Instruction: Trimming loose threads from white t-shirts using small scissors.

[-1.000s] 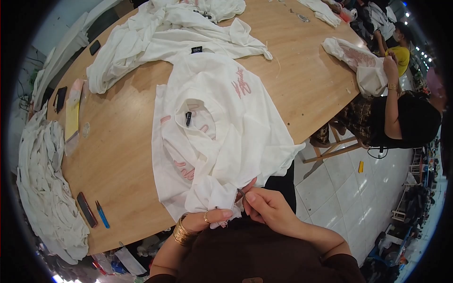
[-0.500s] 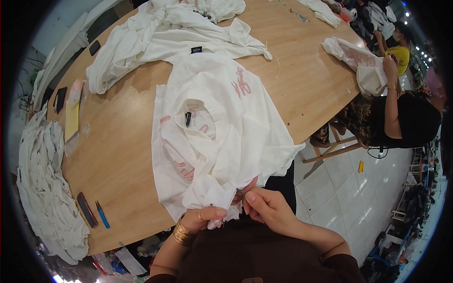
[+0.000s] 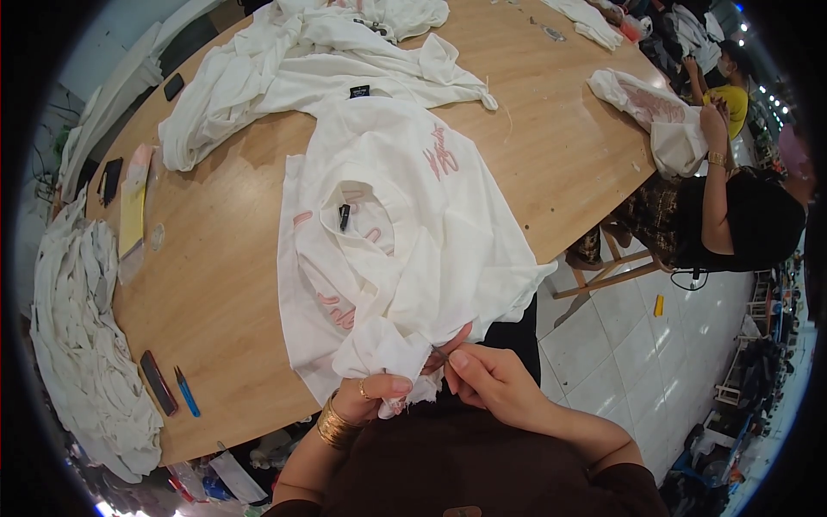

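A white T-shirt (image 3: 448, 224) with pink embroidered lettering lies on the table and hangs over its near edge, its neck opening turned up. My left hand (image 3: 372, 398), with a gold bracelet and ring, is closed on a bunched, frayed edge of the shirt, thumb on top. Just to the right, my right hand (image 3: 495, 383) is pinched on a small thin grey tool (image 3: 441, 352), whose tip reaches toward the cloth edge. The hand covers most of this tool, so its kind cannot be made out.
The wooden table (image 3: 224, 284) carries a white garment heap (image 3: 73, 345) at left and more white clothing (image 3: 258, 73) behind. Blue tweezers (image 3: 187, 392), a dark red case (image 3: 158, 383) and a phone (image 3: 109, 182) lie at left. A seated co-worker (image 3: 732, 220) handles a white garment at right.
The thin grey tool shows more clearly between my right fingers and the cloth. My right hand has shifted very slightly; the shirt and my left hand stay nearly in place.
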`<state>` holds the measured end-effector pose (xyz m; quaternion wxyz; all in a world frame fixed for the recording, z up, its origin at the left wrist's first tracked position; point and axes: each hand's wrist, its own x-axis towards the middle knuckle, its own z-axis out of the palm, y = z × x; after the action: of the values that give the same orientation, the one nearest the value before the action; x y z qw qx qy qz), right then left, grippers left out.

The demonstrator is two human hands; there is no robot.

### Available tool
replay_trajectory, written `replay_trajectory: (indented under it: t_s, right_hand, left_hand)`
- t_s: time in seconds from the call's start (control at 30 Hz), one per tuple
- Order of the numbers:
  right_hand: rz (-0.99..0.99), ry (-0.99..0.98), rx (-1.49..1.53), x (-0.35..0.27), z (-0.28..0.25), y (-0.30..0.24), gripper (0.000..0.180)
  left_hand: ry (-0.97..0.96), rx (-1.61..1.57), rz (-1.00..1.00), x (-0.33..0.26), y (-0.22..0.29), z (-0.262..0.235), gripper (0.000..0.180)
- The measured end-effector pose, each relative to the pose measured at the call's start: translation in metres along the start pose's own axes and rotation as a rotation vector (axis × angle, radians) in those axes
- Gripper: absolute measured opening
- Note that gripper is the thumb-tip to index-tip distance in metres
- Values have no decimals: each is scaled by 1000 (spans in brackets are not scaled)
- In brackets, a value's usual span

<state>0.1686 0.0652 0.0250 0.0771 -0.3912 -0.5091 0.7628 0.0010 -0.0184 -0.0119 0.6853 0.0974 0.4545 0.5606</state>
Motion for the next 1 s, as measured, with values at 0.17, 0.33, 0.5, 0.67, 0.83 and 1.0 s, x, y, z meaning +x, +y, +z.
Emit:
replay_trajectory:
  t_s: [0.17, 0.33, 0.5, 0.67, 0.83, 1.0]
  right_hand:
    - [-3, -17, -35, -1, 1, -5, 38]
    - [2, -21, -50, 0, 0, -4, 39]
    - [20, -5, 98, 3, 0, -1, 38]
    - [4, -26, 188, 0, 0, -5, 36]
    - [-6, -50, -114, -2, -1, -5, 34]
    - [-43, -11, -202, -2, 1, -8, 34]
  left_hand:
    - [-51, 13, 19, 1, -2, -4, 44]
    - [-140, -30, 17, 2, 1, -4, 31]
    - [-136, -51, 45, 3, -3, -7, 35]
    - [-195, -177, -49, 12, -28, -33, 63]
    - [-317, -280, -37, 15, -14, -12, 94]
    - [-172, -288, -11, 14, -38, -39, 46]
